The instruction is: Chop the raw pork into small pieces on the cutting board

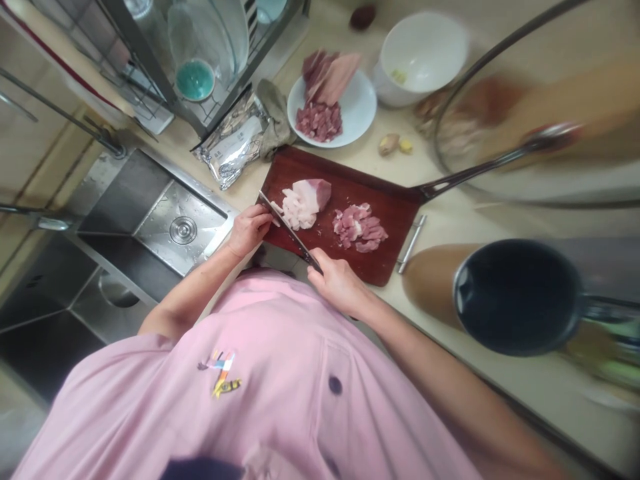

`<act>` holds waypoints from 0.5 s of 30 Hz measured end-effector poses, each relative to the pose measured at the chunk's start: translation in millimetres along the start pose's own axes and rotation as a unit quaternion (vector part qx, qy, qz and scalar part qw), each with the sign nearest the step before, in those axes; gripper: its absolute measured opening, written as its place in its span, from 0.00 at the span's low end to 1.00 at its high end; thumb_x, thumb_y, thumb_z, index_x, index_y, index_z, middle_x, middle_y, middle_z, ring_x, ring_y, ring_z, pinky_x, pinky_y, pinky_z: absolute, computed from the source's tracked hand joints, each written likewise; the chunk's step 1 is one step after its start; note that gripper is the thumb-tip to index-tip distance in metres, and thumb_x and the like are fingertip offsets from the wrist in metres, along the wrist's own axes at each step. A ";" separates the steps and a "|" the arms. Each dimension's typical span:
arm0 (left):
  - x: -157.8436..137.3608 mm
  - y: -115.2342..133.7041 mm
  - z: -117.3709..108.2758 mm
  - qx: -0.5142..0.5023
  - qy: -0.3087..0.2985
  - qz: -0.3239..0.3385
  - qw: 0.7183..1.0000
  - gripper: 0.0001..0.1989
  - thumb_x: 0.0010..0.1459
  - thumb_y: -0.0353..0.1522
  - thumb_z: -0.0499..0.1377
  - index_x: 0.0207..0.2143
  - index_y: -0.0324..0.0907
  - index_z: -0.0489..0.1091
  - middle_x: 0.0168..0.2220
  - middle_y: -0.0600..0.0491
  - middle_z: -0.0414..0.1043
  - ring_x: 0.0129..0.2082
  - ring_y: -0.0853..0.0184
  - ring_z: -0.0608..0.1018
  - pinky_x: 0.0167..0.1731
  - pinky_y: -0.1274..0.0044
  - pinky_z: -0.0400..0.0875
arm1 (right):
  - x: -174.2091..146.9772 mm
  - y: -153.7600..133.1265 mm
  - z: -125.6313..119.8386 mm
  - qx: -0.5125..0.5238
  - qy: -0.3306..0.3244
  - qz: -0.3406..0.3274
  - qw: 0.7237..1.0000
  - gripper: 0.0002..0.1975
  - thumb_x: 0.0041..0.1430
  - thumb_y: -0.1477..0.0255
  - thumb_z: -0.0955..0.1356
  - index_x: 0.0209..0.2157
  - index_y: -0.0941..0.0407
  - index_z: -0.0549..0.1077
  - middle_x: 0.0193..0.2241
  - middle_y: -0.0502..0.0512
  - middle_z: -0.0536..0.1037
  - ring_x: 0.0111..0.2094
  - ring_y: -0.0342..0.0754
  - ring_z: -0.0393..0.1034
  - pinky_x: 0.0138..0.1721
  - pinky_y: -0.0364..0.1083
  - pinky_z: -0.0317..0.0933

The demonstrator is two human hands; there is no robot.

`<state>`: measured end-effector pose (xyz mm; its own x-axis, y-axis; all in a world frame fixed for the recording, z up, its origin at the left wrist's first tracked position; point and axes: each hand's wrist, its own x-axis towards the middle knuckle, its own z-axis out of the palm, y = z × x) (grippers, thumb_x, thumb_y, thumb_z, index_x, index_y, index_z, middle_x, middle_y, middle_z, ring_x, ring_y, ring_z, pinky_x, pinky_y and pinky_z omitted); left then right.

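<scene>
A knife (291,233) is in my right hand (337,280), its fingers wrapped around the handle. The blade slants across the near left part of a reddish-brown cutting board (345,180), its tip close to the fingers of my left hand (250,230). Those fingers are bent together at the board's left edge, on a small pale strip of pork fat (275,221) beside the blade. Just beyond the knife lies sliced white fat (299,208) against a larger chunk of fatty pork (317,192). Cut pink meat pieces (360,228) form a pile on the right.
Behind the board stand a white plate of meat (363,110) and a white bowl (425,60). Ginger pieces (390,145) and a silver packet (235,150) lie nearby. A steel sink (165,227) is left; a glass lid (500,167) and dark pot (517,297) are right.
</scene>
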<state>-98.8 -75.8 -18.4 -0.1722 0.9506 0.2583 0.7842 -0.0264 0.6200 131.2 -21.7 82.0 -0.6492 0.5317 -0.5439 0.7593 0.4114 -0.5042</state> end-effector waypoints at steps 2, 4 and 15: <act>0.2 -0.6 0.5 -0.004 -0.002 0.002 1.000 0.09 0.59 0.30 0.53 0.34 0.43 0.75 0.39 0.50 0.75 0.41 0.67 0.76 0.42 0.76 0.71 | 9.3 -3.4 0.7 0.005 -0.003 -0.002 1.000 0.12 0.60 0.70 0.59 0.44 0.55 0.67 0.25 0.54 0.74 0.27 0.50 0.70 0.29 0.43 0.54; 0.2 -1.2 0.6 -0.002 -0.006 0.003 1.000 0.10 0.60 0.30 0.53 0.34 0.43 0.75 0.38 0.50 0.74 0.40 0.67 0.76 0.42 0.76 0.71 | 22.0 -9.2 2.5 0.008 0.000 -0.005 1.000 0.12 0.60 0.69 0.59 0.43 0.55 0.67 0.26 0.55 0.75 0.28 0.51 0.70 0.29 0.44 0.54; -1.6 -0.6 4.0 -0.002 0.031 0.014 0.999 0.07 0.59 0.28 0.54 0.33 0.41 0.73 0.37 0.50 0.73 0.39 0.68 0.75 0.40 0.77 0.71 | 18.8 8.5 15.7 0.057 0.019 -0.004 0.998 0.10 0.58 0.70 0.59 0.40 0.54 0.67 0.24 0.52 0.73 0.25 0.49 0.68 0.29 0.43 0.55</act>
<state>-96.6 -76.1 -22.1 -0.1864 0.9288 0.3204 0.7874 -0.0538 0.6141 124.8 -19.8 57.0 -0.6508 0.5581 -0.5147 0.7433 0.3302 -0.5818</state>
